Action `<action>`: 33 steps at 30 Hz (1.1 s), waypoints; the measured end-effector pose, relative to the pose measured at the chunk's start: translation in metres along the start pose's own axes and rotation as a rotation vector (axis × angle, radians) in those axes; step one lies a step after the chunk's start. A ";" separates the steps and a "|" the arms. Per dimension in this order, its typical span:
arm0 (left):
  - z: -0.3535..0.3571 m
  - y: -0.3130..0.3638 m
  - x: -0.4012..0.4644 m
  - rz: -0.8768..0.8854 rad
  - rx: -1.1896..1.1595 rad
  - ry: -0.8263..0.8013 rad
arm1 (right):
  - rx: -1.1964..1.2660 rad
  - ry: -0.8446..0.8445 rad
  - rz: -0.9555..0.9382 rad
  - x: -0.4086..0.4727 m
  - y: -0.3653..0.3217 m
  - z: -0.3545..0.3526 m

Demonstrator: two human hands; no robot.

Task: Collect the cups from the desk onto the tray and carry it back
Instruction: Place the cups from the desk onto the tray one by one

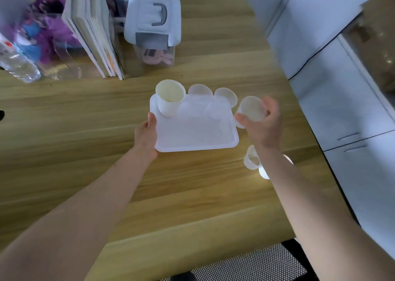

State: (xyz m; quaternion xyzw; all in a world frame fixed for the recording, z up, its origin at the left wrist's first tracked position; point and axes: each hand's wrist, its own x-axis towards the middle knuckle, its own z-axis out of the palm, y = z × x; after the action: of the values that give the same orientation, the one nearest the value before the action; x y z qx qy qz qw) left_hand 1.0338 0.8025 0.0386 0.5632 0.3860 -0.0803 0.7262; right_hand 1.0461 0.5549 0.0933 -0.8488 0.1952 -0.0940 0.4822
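A white rectangular tray (192, 135) lies on the wooden desk (85, 131). A white paper cup (170, 100) stands at the tray's far left corner. Beside it, along the far edge, are two clear plastic cups (199, 101) (224, 101). My left hand (147, 135) grips the tray's left edge. My right hand (264, 122) holds a clear plastic cup (250, 109) just off the tray's right edge, tilted with its mouth towards me. Two more cups, one clear (252, 159) and one white (264, 172), sit on the desk, partly hidden under my right forearm.
At the back of the desk stand a row of books (96, 30), a clear lidded container (152, 24), a water bottle (17, 62) and a clear bin with purple items (47, 35). White cabinets (342, 88) run along the right. A mesh chair seat (245, 265) is below.
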 end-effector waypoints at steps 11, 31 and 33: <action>-0.026 -0.021 -0.047 -0.084 -0.034 -0.115 | 0.107 -0.252 -0.088 -0.124 -0.030 0.033; -0.067 -0.041 -0.083 -0.115 -0.017 -0.112 | 0.043 -0.370 -0.141 -0.198 -0.021 0.049; -0.068 -0.040 -0.083 -0.111 -0.005 -0.092 | 0.075 -0.278 -0.154 -0.197 -0.017 0.039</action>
State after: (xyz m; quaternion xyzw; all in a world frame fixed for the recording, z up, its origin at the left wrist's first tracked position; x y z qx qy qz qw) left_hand 0.9227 0.8215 0.0574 0.5350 0.3831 -0.1451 0.7389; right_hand 0.8852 0.6758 0.0931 -0.8475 0.0573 -0.0197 0.5273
